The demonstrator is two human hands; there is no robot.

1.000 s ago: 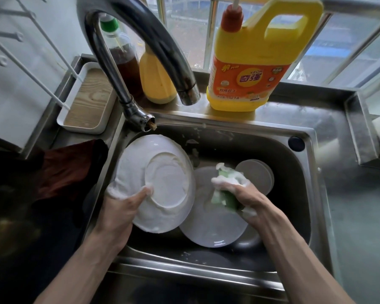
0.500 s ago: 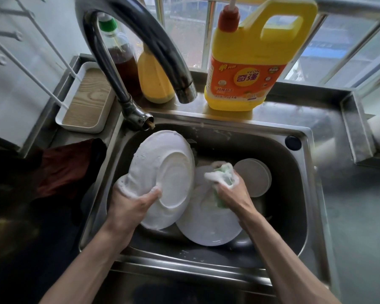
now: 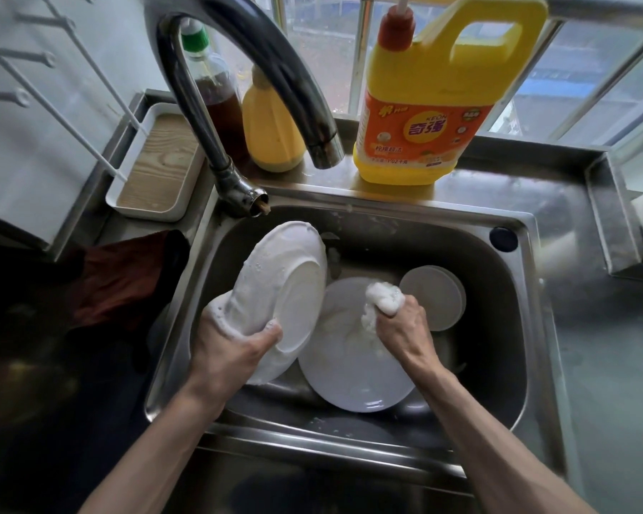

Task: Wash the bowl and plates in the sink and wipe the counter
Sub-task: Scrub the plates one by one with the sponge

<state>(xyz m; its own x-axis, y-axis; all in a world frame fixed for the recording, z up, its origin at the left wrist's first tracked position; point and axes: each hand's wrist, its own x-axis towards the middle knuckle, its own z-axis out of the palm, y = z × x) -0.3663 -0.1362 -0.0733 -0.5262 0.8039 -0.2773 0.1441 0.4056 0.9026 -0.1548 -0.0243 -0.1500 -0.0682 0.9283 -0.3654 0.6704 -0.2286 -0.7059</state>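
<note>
My left hand (image 3: 231, 350) grips a soapy white plate (image 3: 286, 291) by its lower rim and holds it tilted on edge over the left half of the steel sink (image 3: 528, 328), underside toward me. A foamy sponge (image 3: 383, 302) is squeezed in my right hand (image 3: 405, 328), just right of that plate. Beneath the hands a second white plate (image 3: 353, 376) lies flat on the sink floor. An upturned white bowl (image 3: 433, 296) sits behind it at the right.
The tap spout (image 3: 286, 87) arches over the sink with no water running. On the back ledge stand a yellow detergent jug (image 3: 427, 102), a yellow squeeze bottle (image 3: 271, 135) and a dark sauce bottle (image 3: 216, 87). At the left lie a white tray (image 3: 156, 172) and a dark red cloth (image 3: 123, 280).
My left hand has turned the plate steeper onto its edge. My right hand has lifted off the flat plate, moved toward the held plate and squeezed the sponge into thick foam.
</note>
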